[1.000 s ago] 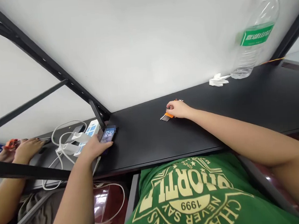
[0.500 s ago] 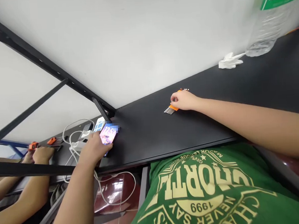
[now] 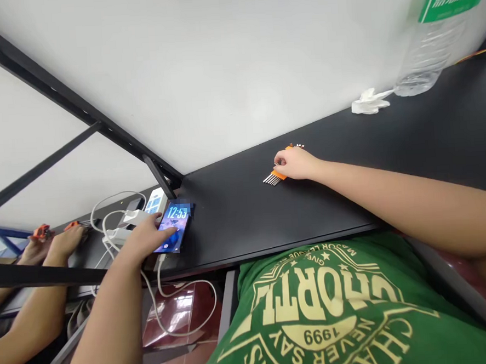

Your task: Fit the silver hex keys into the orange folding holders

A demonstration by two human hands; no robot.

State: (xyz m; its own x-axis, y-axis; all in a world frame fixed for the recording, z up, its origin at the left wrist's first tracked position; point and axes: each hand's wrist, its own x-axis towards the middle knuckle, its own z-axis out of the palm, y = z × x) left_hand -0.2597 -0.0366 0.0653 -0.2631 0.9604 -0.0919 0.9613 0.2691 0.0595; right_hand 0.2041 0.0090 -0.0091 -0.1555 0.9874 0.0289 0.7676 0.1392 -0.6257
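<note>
My left hand [image 3: 143,236] is at a smartphone [image 3: 173,238] on the left part of the black desk. Its thumb lies across the lit screen, which reads 12:53, and its fingers are at the phone's left edge, partly hidden. A white cable runs from the phone's near end. Farther right, my right hand [image 3: 294,163] is closed on a hex key set [image 3: 279,175] resting on the desk. Several metal shafts stick out of its orange holder toward the left, and small pale ends show beyond my fingers. My palm hides the middle of the set.
Beside the phone are a white power strip [image 3: 156,201] and looped white cables [image 3: 115,214]. A black metal frame [image 3: 69,105] slants across the left. Beyond it, another person's hands [image 3: 65,242] handle orange-handled tools. Crumpled tissue [image 3: 370,103] and a clear plastic bottle [image 3: 424,55] stand at the right rear.
The phone has come down flatter, its screen now more fully in view, and my left thumb has moved onto the screen. My right hand keeps its hold. The view has shifted slightly.
</note>
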